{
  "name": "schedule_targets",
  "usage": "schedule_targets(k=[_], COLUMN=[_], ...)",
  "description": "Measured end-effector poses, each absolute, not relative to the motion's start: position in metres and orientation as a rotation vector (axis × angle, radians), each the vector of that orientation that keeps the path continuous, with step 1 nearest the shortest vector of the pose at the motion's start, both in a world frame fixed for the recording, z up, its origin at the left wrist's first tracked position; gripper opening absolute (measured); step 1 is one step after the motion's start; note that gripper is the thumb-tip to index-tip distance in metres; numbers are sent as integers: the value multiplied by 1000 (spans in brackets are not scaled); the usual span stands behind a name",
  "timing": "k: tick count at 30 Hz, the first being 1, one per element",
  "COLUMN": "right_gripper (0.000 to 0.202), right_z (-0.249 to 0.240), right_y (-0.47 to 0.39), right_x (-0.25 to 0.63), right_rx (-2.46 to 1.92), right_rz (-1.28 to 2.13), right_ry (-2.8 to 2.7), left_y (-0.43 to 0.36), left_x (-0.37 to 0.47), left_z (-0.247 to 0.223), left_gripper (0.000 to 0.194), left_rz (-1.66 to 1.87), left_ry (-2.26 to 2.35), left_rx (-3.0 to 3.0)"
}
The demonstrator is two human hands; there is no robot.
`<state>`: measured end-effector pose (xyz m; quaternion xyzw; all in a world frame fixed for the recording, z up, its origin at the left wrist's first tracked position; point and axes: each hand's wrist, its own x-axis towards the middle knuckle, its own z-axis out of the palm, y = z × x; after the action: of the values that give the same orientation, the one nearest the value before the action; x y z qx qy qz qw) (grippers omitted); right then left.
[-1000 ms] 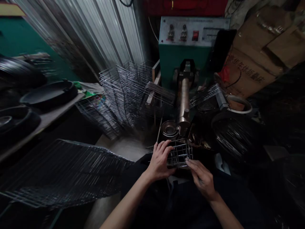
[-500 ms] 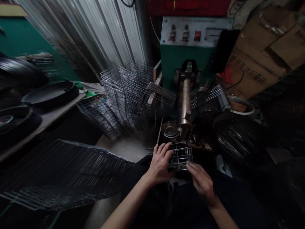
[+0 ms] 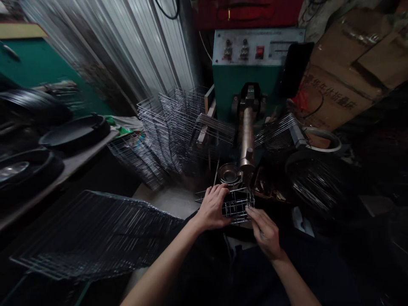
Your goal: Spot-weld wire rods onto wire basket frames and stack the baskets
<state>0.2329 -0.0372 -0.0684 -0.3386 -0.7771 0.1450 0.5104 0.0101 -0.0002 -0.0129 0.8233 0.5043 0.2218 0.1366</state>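
**Gripped Beneath a Machine's Metal Arm**

Seen at upper center of the frame, a green machine [image 3: 228, 87]; at lower left, stacked wire panels [image 3: 95, 233]. Held at lower center, just below the metal arm [image 3: 247, 138], a small wire grid [image 3: 236, 208]. Clamped on its left side, fingers of the left hand [image 3: 212, 209]; pinched together on its right edge, those of the right hand [image 3: 265, 229].

**Wire rack [image 3: 237, 209] scooted closer to the metal bowl [image 3: 228, 173]**

So yeah, the left hand [image 3: 213, 208] and right hand [image 3: 265, 231] both shifted the rack a bit toward the bowl. Camera view moved too, and a little more of the red case [image 3: 248, 13] came into view up top.
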Motion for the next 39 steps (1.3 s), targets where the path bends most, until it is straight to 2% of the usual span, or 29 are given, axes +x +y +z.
schedule_targets(k=[16, 22, 29, 33, 39], right_gripper=[46, 44, 29, 14, 6], right_z=[-63, -60, -54, -49, -48], right_y=[-23, -23, -22, -7, 10], right_x=[221, 220, 221, 220, 214], right_rx=[-855, -871, -930, -1019, -1053], right_rz=[456, 457, 485, 449, 405], right_ry=[-1769, -1741, -1676, -1627, -1597], left_y=[21, 20, 19, 37, 61], left_x=[-1, 0, 5, 5, -2], left_z=[-5, -7, 0, 7, 1], left_gripper=[79, 68, 81, 80, 84], left_rz=[572, 585, 513, 504, 527], left_ry=[1439, 1448, 1529, 1557, 1492], left_rx=[2402, 2380, 2372, 2329, 2325])
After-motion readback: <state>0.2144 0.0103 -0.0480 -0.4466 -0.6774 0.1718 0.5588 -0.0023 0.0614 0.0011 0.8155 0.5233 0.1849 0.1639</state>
